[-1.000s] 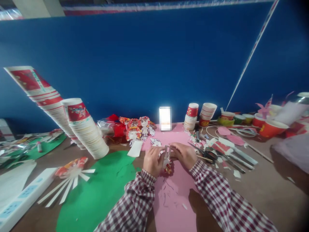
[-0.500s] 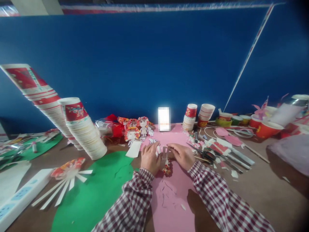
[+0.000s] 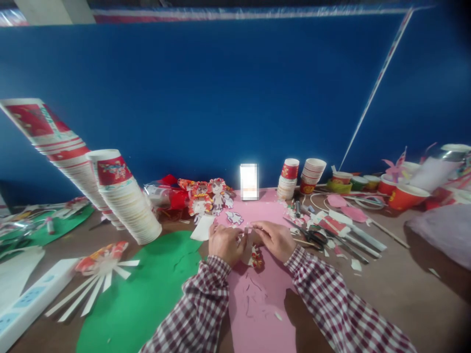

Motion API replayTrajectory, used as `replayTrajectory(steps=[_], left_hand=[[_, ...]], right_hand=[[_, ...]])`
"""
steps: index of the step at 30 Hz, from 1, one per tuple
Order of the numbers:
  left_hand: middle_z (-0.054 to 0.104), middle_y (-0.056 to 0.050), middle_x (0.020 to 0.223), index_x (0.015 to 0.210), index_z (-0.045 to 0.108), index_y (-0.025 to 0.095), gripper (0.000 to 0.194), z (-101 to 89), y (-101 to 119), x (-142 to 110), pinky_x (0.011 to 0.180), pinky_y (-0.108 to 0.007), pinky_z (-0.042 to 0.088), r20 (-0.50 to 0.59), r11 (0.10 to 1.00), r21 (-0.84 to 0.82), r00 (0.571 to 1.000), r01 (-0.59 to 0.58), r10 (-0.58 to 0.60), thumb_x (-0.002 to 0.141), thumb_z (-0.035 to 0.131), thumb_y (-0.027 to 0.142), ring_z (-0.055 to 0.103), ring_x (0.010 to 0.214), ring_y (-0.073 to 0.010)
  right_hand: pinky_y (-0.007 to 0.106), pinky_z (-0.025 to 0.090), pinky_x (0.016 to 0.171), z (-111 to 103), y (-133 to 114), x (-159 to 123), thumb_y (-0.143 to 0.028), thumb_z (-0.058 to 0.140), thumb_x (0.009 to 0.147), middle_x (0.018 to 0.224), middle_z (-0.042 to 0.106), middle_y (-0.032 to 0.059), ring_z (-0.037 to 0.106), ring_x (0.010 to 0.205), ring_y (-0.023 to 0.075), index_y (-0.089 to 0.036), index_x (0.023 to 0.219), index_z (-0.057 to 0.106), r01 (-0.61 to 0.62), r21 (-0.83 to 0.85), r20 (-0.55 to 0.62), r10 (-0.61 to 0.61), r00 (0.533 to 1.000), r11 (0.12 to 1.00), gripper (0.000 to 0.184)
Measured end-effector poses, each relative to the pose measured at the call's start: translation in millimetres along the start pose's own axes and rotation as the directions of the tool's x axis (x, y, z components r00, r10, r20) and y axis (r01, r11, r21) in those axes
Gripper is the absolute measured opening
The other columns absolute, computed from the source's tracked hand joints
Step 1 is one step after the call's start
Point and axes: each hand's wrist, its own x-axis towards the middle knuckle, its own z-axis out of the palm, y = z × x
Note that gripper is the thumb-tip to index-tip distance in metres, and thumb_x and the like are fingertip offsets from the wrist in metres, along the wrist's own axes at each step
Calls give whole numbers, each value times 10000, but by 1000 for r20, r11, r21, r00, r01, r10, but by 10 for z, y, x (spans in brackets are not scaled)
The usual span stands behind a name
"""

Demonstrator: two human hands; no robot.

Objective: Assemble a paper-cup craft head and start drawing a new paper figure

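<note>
My left hand (image 3: 225,243) and my right hand (image 3: 275,240) meet over a pink sheet (image 3: 263,314). Between them is a small paper-cup cutout (image 3: 256,258), red and gold printed at its lower end, with pale strips at its upper end. The left fingers are closed on its left side. My right thumb and forefinger pinch near the strips' tips; the exact grip is partly hidden. Just beyond the hands lies a white cat-like paper cutout (image 3: 234,216). Several painted paper figures (image 3: 218,192) stand behind it to the left.
Tall stacks of paper cups (image 3: 128,206) lean on the left, near a green sheet (image 3: 147,289), a cut cup with splayed strips (image 3: 105,264) and a power strip (image 3: 33,306). Black-handled scissors (image 3: 316,237) and scraps lie right. A bright phone screen (image 3: 249,181) faces me.
My left hand has moved slightly left and tilted over. The cutout's strips, upright between my fingers before, now show less. The view has turned slightly right.
</note>
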Motion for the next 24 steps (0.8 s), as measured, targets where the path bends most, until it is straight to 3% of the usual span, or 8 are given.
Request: replayTrajectory(steps=[6, 16, 24], left_hand=[[615, -19, 661, 687, 639, 241, 219, 20, -46, 5, 926, -467, 206, 42, 999, 0, 998, -46, 46, 765, 458, 338, 518, 754, -200], [598, -19, 617, 617, 578, 209, 216, 27, -28, -1, 967, -509, 167, 0, 995, -14, 995, -98, 98, 772, 435, 257, 517, 755, -199], [592, -31, 598, 573, 561, 191, 269, 92, -50, -13, 949, -525, 177, -19, 998, 33, 998, -59, 60, 780, 408, 270, 526, 735, -206]], right_hand=[[258, 456, 803, 30, 1, -11, -221, 409, 870, 1002, 631, 28, 584, 911, 142, -220, 1034, 557, -9, -24, 18, 10, 1000, 1000, 220], [264, 464, 793, 35, 8, -18, -226, 415, 866, 998, 635, 36, 594, 893, 148, -216, 1086, 534, -46, -92, 2, 46, 999, 995, 250], [268, 441, 823, 55, -2, -35, -225, 401, 879, 1025, 623, 24, 578, 921, 147, -222, 1070, 537, -58, -68, 33, 60, 998, 996, 234]])
